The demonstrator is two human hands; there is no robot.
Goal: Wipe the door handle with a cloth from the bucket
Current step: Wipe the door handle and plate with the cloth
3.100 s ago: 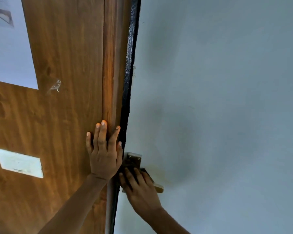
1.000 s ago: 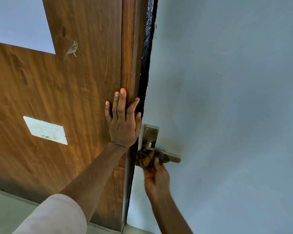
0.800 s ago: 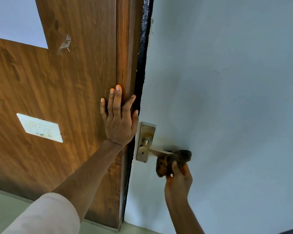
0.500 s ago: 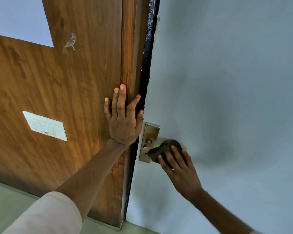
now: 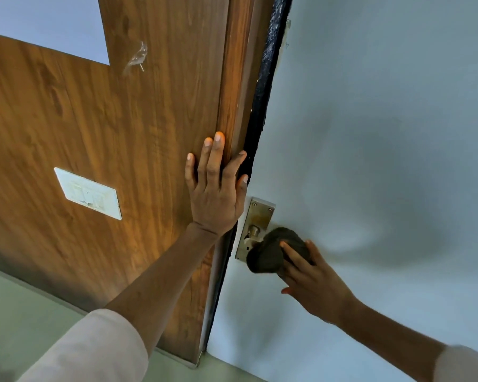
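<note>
My right hand (image 5: 312,282) presses the cloth (image 5: 271,252) over the door handle (image 5: 253,232), grip half-curled. Left hand (image 5: 215,197) flat, grip empty, on the panel by the door edge (image 5: 260,128). Wrap fully, rub along lever, cover the plate too.

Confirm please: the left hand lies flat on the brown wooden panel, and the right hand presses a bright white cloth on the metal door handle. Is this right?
The cloth colour is wrong. The head view shows the right hand pressing a dark grey-brown cloth on the metal door handle; the left hand lies flat on the brown wooden panel.

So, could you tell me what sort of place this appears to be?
Probably an indoor doorway in a home or office: a pale painted door with a metal lever handle, wood-panelled wall, and a white switch plate.
</note>
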